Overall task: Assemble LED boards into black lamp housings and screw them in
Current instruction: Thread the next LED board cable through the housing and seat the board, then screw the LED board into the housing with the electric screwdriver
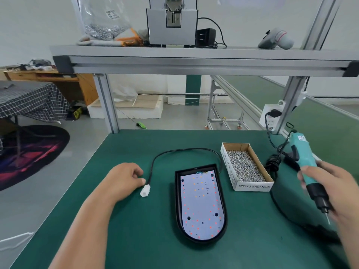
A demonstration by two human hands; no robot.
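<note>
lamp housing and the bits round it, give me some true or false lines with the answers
1. The LED board lies inside the black lamp housing. True.
2. The box of screws stands to the left of the housing. False: it stands to the right of it.
3. The right hand grips the screwdriver. True.
4. The screwdriver's tip is pressed onto the board. False: the tip hangs over the green mat, well to the right of the housing.
5. The black cable from the housing ends in a white plug. True.
</note>
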